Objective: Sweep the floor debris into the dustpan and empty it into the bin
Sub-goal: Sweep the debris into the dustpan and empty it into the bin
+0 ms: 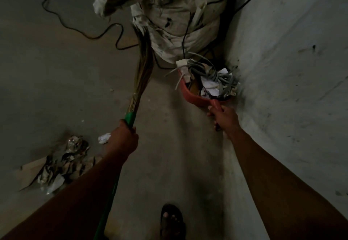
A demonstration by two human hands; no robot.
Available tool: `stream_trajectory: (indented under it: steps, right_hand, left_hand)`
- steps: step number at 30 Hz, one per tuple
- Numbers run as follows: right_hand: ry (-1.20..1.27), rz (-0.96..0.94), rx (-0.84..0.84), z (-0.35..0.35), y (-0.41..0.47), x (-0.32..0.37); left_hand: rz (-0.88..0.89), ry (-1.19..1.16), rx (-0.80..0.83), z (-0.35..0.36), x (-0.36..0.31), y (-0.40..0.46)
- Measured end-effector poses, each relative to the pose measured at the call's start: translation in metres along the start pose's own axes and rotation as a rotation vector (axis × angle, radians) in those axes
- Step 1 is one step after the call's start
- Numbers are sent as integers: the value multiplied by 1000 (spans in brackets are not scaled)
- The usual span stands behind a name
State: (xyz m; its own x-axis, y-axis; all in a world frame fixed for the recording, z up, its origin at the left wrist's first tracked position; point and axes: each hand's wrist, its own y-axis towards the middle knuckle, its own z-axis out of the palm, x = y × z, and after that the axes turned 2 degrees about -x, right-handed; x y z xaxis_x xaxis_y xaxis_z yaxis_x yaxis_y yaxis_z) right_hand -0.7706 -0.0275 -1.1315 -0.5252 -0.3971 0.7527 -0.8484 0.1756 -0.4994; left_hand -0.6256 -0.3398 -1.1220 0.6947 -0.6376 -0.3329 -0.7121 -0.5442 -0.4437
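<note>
My right hand [225, 118] grips the handle of a red dustpan [190, 94], held up off the floor close to the wall. It is heaped with grey cable offcuts and crumpled paper [212, 81]. My left hand [125, 136] grips the green handle of a grass broom [142, 74], whose bristles point away toward a white woven sack [175, 23] standing open in the corner. A pile of cardboard, foil and paper debris [60, 166] lies on the floor at the lower left, with one crumpled paper ball [104, 138] beside it.
A grey wall [291, 70] runs along the right side. Black cables [79, 26] snake over the concrete floor at the upper left and drape over the sack. My sandalled foot [172, 221] is at the bottom centre.
</note>
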Motion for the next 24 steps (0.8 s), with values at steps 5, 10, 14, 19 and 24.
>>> stream_trajectory:
  steps: [5, 10, 14, 19, 24]
  right_hand:
    - [122, 83, 50, 4, 19, 2]
    - [250, 146, 94, 9, 35, 5]
    - [308, 225, 144, 15, 50, 9]
    - [405, 257, 229, 17, 56, 15]
    - [582, 293, 291, 19, 55, 17]
  left_hand:
    - [1, -1, 22, 3, -9, 10]
    - [11, 8, 38, 9, -14, 22]
    - [7, 12, 43, 14, -17, 30]
    - [11, 37, 51, 19, -19, 35]
    - [12, 63, 67, 18, -23, 39]
